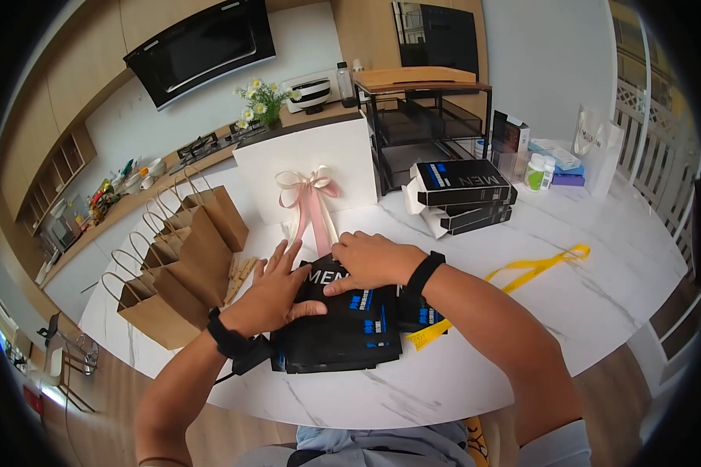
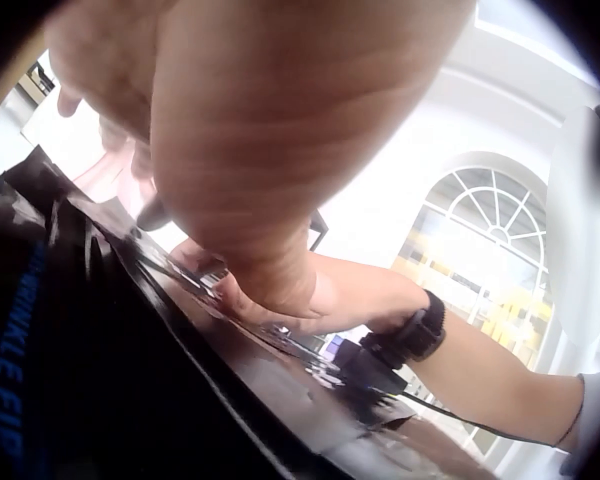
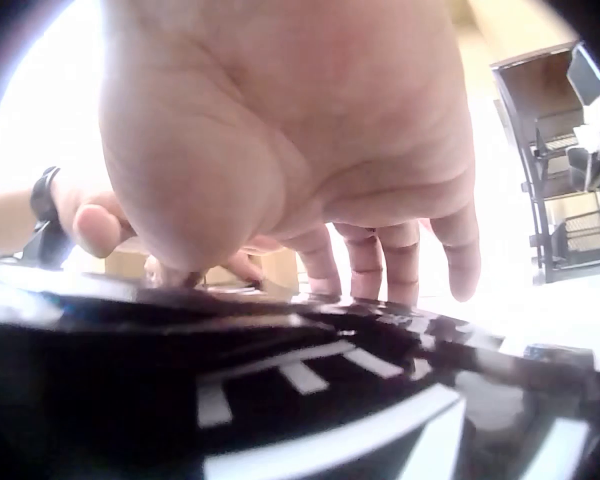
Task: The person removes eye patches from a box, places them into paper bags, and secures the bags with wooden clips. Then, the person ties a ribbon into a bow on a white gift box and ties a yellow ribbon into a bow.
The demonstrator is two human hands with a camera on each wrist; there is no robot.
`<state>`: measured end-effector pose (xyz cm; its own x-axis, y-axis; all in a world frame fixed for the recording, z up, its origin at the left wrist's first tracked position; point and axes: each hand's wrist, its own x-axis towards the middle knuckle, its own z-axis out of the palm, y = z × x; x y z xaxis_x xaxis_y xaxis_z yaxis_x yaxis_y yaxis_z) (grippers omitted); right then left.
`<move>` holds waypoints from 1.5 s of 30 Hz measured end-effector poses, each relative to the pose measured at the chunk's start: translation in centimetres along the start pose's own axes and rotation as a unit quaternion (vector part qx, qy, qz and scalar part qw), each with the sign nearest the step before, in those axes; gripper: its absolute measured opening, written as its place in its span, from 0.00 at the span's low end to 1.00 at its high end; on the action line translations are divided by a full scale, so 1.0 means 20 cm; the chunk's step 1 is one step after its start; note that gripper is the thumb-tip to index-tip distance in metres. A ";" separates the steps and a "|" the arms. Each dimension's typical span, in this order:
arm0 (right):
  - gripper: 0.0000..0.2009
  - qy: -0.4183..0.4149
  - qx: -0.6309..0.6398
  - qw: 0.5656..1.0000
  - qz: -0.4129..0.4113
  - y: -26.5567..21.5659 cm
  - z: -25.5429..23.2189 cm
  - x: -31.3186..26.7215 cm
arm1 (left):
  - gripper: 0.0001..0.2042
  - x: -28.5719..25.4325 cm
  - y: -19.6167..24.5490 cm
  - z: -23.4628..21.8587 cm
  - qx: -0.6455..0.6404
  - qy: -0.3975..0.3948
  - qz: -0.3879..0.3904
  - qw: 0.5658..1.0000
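On the white table lies a pile of black pouches (image 1: 339, 335), the top one lettered MEN in white, with blue print showing below. My left hand (image 1: 269, 294) rests at the pile's left side, fingers spread forward and thumb lying over the black surface. At the far edge, my right hand (image 1: 374, 262) has its fingers reaching down onto the pouches and its thumb beside the MEN lettering. In the right wrist view those fingers (image 3: 365, 265) are extended and meet the shiny black pouch. The left wrist view shows the left palm (image 2: 250, 130) close over a pouch.
Several brown paper bags (image 1: 187, 272) stand at left, beside wooden clothespins (image 1: 243, 276). A white box (image 1: 257, 179) with a pink bow (image 1: 311, 194) stands behind the pile. Black MEN boxes (image 1: 467, 187) are stacked at right. A yellow ribbon (image 1: 522, 272) lies near the right forearm.
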<state>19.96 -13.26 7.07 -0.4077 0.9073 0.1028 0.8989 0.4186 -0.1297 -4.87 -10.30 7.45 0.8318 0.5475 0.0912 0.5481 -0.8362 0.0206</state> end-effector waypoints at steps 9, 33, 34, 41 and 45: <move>0.39 -0.004 0.084 0.995 -0.059 0.13 0.08 0.10 | 0.59 -0.19 0.39 -0.02 0.036 -0.060 0.170 0.983; 0.33 0.028 0.119 0.992 -0.029 -0.01 -0.10 -0.32 | 0.52 -0.09 0.20 -0.05 -0.025 -0.049 0.239 0.970; 0.37 0.008 0.066 0.998 -0.014 -0.03 -0.13 -0.38 | 0.51 -0.11 0.20 -0.05 -0.029 -0.070 0.224 0.972; 0.52 -0.041 0.074 0.996 0.011 -0.13 -0.08 -0.49 | 0.55 -0.13 0.13 -0.01 -0.046 -0.075 0.195 0.977; 0.49 -0.071 0.110 0.991 -0.010 -0.08 -0.10 -0.44 | 0.55 -0.07 0.09 0.00 -0.083 -0.083 0.163 0.980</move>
<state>22.40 -21.95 8.36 -0.4569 0.8890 -0.0306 0.8403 0.4201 -0.3425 -5.01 -12.48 7.34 0.9708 0.2360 -0.0437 0.2400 -0.9540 0.1797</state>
